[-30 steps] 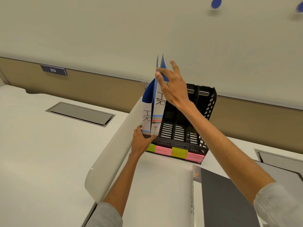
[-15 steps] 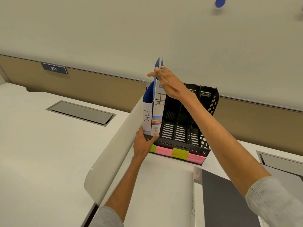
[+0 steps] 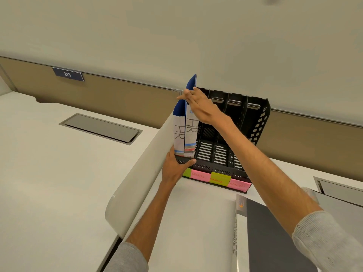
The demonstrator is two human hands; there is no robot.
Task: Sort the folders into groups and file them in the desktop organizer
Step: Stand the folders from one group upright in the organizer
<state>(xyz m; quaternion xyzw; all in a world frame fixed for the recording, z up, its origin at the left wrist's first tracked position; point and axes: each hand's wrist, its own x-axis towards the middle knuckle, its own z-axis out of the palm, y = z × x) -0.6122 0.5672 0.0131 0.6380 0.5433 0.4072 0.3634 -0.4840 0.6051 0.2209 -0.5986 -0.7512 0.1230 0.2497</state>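
Observation:
A black desktop organizer [image 3: 259, 122] with several slots stands against the back panel, with pink and green labels along its front. Two blue folders [image 3: 184, 134] marked "HR" on white spines stand upright in its leftmost slot. My right hand [image 3: 200, 107] rests flat against the upper edge of the right folder, fingers stretched out. My left hand [image 3: 174, 169] grips the organizer's front left corner, thumb over the lip just below the folders. A dark grey folder [image 3: 275, 238] with a white spine marked "FINANCE" lies flat on the desk at the lower right.
A curved white divider [image 3: 137, 179] runs along the left of the organizer. Two metal cable hatches are set in the desktops, one hatch [image 3: 102, 127] at left, the other hatch [image 3: 339, 188] at right. A sign reading 213 [image 3: 67, 74] hangs on the back panel.
My right hand has slid down from the folder tops and now presses on the right folder's upper edge. The folders sit lower in the slot. My left hand stays at the corner.

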